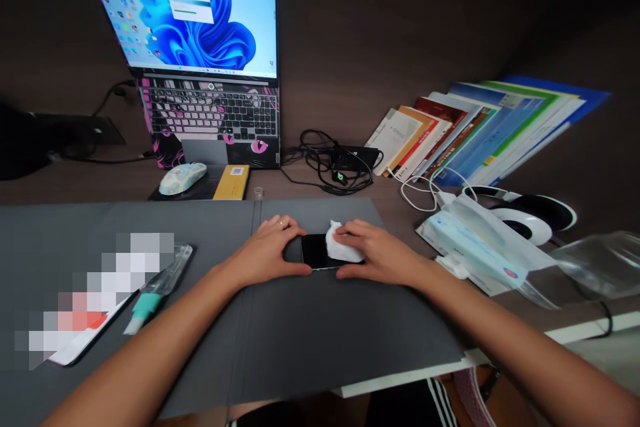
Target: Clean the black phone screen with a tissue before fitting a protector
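A smartphone (314,251) with a dark screen lies flat on the grey desk mat, its long side running left to right. My left hand (270,250) grips its left end, the thumb at the near edge and the fingers at the far edge. In my right hand (377,250) is a crumpled white tissue (341,247), pressed on the right part of the screen. The right thumb rests by the phone's near edge. The tissue and right hand cover much of the phone's right end.
Behind stands an open laptop (210,117), with a mouse (183,179) in front. Black cables and an adapter (355,159) lie right of it. Leaning books (450,133), headphones (525,220) and a tissue pack (470,247) are at right. A clear spray bottle (170,273) lies at left.
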### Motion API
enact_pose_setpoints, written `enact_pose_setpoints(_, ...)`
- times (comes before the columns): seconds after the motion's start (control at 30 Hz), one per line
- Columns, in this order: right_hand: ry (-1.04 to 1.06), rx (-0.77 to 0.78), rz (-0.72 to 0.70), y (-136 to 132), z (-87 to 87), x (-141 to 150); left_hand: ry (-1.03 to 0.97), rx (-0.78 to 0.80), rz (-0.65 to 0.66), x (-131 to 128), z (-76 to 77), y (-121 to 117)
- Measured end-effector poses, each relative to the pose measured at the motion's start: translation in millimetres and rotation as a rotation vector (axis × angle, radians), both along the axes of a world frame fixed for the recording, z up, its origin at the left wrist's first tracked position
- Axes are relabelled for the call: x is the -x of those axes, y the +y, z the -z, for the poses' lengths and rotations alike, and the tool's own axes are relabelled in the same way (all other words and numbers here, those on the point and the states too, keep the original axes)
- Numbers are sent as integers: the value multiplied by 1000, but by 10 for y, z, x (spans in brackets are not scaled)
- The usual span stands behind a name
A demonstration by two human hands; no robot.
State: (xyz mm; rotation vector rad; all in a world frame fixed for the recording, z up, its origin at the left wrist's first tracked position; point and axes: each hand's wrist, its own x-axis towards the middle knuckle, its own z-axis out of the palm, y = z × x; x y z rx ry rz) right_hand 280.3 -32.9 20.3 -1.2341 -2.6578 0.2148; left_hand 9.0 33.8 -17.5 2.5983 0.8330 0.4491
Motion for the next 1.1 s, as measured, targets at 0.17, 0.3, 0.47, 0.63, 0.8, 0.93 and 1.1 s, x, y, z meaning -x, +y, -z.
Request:
enact_pose_setpoints(0.17,-70,-41,-104,146,22,385,-25,-21,13,10,25,-1)
enact_pose_setpoints(0.3,-108,-32,-164,177,-50,386,-28,-29,3,29,5,-37)
enact_pose_setpoints(0.47,1,37,-199,214,-15,124,32,-51,22,44,-38,-60)
enact_pose_setpoints(0.63,43,-50,-269,178,159,125,35,-63,-35,21,-41,-104)
enact_pose_setpoints(0.8,52,-162,-275,135,201,126,-34,-174,-84,-52,-87,-284)
enact_pose_setpoints(0.93,190,-225,-97,228,166,-110,51,-218,103,-142,-119,-394)
enact_pose_setpoints(1.1,273,-220,155,417,180,-377,207,-146,269,-202,-102,-452)
